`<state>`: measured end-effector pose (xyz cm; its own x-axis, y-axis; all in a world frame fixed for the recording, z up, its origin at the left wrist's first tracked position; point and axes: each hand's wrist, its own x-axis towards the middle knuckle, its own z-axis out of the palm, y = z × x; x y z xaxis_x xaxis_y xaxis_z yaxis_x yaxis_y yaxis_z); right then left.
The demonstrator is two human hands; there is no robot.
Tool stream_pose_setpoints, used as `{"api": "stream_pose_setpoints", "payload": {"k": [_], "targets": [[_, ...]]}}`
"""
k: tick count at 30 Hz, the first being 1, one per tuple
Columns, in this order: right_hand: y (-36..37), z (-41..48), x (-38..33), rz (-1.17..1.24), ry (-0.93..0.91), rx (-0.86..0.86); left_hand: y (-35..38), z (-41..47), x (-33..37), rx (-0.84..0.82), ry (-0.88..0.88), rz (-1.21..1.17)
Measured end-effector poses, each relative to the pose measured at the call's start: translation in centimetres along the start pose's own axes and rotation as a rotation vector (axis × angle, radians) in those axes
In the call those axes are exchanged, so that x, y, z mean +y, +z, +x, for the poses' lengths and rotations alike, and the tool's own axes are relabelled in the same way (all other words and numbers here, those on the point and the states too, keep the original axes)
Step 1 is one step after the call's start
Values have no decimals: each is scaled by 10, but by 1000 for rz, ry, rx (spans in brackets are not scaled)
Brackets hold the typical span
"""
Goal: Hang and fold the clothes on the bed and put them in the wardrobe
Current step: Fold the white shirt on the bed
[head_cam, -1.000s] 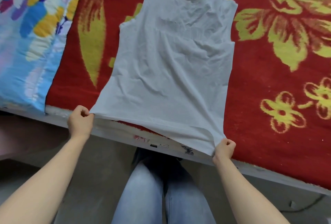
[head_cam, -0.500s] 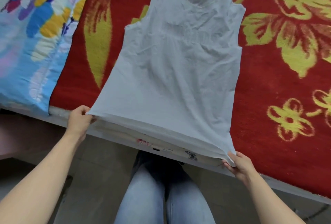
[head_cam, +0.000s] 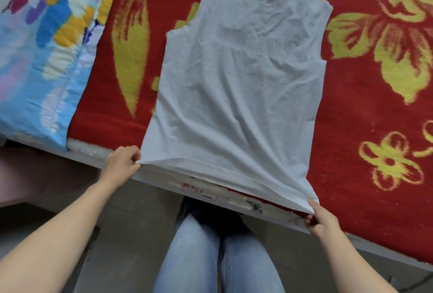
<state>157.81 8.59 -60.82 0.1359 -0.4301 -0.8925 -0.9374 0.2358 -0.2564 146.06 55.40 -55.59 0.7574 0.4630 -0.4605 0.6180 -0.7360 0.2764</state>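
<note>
The white top [head_cam: 239,95] lies flat on the bed [head_cam: 375,210], with the left hand [head_cam: 121,163] pinching its 7 o'clock corner and the right hand [head_cam: 321,220] its 5 o'clock corner, so folding and the wardrobe seem not yet done.

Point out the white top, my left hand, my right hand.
white top [head_cam: 239,95], head view, mid front.
left hand [head_cam: 121,166], head view, back of hand.
right hand [head_cam: 322,221], head view, back of hand.

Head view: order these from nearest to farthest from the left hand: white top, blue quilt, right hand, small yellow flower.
1. White top: the left hand pinches its hem.
2. Blue quilt: just to the left.
3. Right hand: at the other hem corner.
4. Small yellow flower: far right.
</note>
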Motion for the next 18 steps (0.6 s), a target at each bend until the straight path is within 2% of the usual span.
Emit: {"api": "stream_pose_setpoints", "payload": {"k": [2,4,6,9,10,12,14,15,16,18], "targets": [[1,0,1,-8,-5,16,6,-1,-2,-63,14,48],[0,-1,-1,-18,-9,28,6,-2,-6,-50,20,50],[-2,-3,-4,-35,-18,40,-1,-4,-10,77,-2,39],[-4,-4,-4,-71,-44,60,-11,-5,-22,251,-64,153],[-3,-4,-2,-85,-56,61,-10,-5,-23,224,-74,216],[1,-5,3,-115,-68,47,-3,-3,-21,41,-142,269],[4,-7,9,-117,-66,14,6,2,-18,-240,-263,191],[5,-6,11,-100,-64,-7,12,6,-15,-330,-298,72],[4,-6,12,-82,-62,-30,16,11,-12,-342,-321,-81],[-1,-6,14,-79,-61,-70,23,23,-7,-240,-409,-419]]}}
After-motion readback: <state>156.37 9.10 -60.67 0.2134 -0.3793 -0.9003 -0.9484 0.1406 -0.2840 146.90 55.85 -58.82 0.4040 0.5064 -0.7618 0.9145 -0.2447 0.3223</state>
